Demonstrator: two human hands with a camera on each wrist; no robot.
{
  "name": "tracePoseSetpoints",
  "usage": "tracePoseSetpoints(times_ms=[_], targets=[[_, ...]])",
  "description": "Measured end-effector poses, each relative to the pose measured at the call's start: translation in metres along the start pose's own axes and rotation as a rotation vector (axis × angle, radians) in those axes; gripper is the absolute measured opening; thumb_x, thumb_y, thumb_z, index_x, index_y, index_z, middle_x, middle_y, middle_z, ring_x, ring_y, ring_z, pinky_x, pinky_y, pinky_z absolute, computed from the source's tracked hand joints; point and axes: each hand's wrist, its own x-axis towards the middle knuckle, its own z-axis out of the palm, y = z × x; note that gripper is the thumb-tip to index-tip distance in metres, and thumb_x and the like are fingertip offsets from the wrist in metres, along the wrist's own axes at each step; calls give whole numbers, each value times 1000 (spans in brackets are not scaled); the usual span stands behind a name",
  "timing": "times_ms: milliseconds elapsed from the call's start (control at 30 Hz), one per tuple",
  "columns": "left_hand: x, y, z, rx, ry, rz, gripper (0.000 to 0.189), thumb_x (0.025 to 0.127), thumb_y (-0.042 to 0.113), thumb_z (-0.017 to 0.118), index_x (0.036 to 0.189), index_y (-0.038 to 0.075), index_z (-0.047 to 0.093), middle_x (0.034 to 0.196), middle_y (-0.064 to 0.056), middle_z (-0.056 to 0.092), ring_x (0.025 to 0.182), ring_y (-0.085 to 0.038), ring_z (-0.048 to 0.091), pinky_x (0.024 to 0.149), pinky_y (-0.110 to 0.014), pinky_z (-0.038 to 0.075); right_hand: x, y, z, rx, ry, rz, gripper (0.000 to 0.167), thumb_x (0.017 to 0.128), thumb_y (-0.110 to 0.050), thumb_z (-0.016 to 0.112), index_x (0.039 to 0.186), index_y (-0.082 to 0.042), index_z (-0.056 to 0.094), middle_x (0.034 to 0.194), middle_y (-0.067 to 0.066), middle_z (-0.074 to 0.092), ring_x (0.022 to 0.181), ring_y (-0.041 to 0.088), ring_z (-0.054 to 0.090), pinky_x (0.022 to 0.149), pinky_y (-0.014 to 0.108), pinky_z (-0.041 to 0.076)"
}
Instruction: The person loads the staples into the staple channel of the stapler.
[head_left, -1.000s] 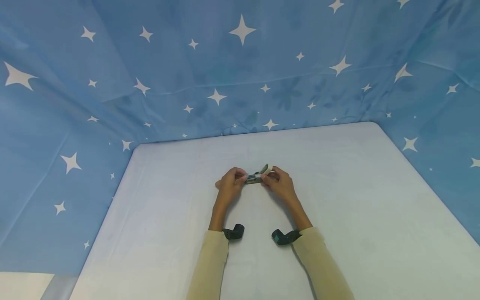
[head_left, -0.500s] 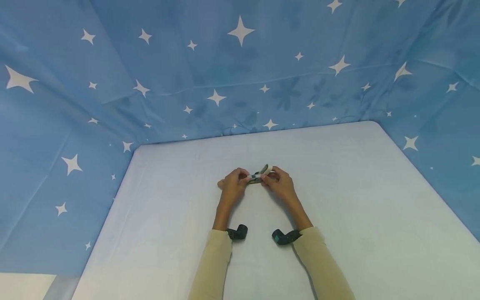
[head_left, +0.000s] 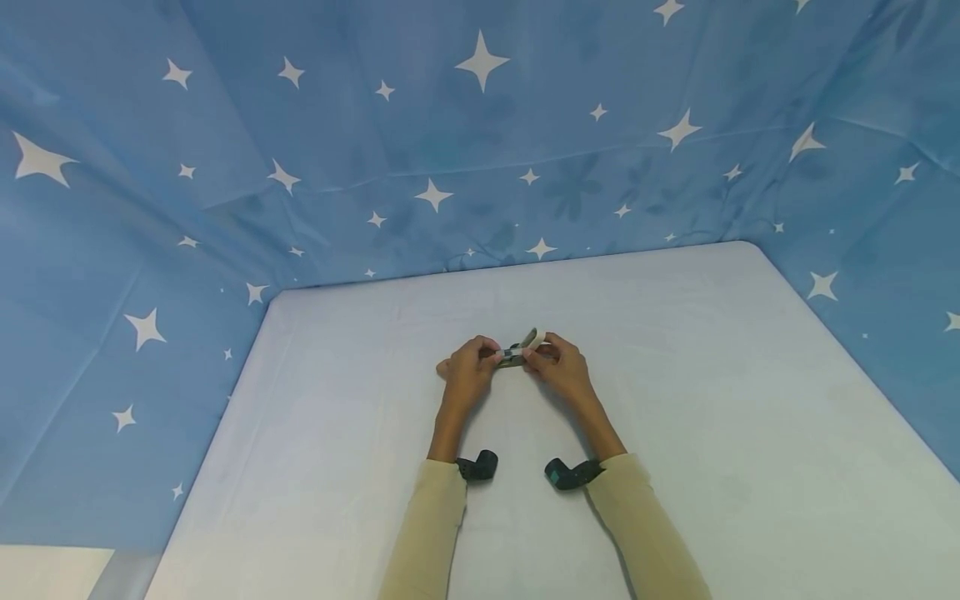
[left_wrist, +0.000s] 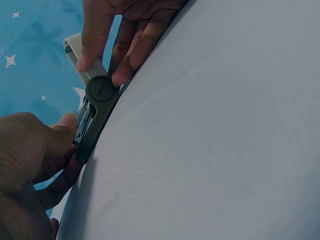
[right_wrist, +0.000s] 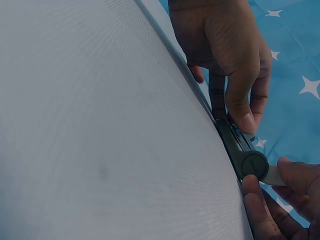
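A small dark green stapler [head_left: 512,362] lies on the white table between my hands, its pale lid [head_left: 533,337] swung up and back. Its round pivot [left_wrist: 101,89] and the bare metal rail [left_wrist: 84,122] show in the left wrist view. My left hand [head_left: 467,372] pinches the rail's front end, thumb on top and fingertips by the base. My right hand [head_left: 561,367] grips the pivot end, with its thumb against the raised lid and fingers beside the base. In the right wrist view the left thumb covers part of the rail [right_wrist: 243,140].
A white-covered table [head_left: 337,400] spreads around both hands. Blue star-printed cloth [head_left: 480,125] hangs behind it and along both sides. Each wrist carries a black camera, such as the left one [head_left: 480,467].
My left hand has shifted slightly right along the rail toward the pivot, covering more of the stapler's front. The right hand keeps its hold and place.
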Motion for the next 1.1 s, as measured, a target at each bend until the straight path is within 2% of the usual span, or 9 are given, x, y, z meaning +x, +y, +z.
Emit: tracePoseSetpoints(times_ms=[400, 567, 767, 1100], targets=[[0, 0, 1, 14, 18, 21, 15, 90, 27, 69, 100, 16, 68, 98, -2, 75, 96, -23, 67, 78, -43, 24, 0, -1, -1, 0, 7, -12, 36, 93, -26, 67, 124, -8, 62, 117, 21, 69, 82, 21, 75, 70, 18, 52], [-1, 0, 2, 20, 22, 20, 15, 90, 27, 69, 100, 16, 69, 99, -2, 75, 97, -22, 67, 78, -42, 25, -1, -2, 0, -21, 12, -6, 36, 93, -27, 67, 124, -8, 62, 117, 21, 69, 83, 22, 75, 72, 21, 53], [-3, -1, 2, 24, 28, 21, 15, 90, 27, 69, 101, 16, 69, 102, -3, 75, 100, -23, 67, 80, -43, 25, -2, -2, 0, -50, 19, 7, 37, 93, -28, 67, 124, -9, 62, 117, 19, 70, 85, 22, 75, 77, 25, 51], [-4, -4, 3, -9, 35, 35, 16, 90, 29, 69, 101, 18, 69, 105, -1, 74, 104, -22, 66, 85, -46, 25, -4, -4, 1, -27, 14, 14, 36, 93, -27, 67, 124, -8, 61, 118, 20, 69, 86, 24, 74, 75, 22, 51]])
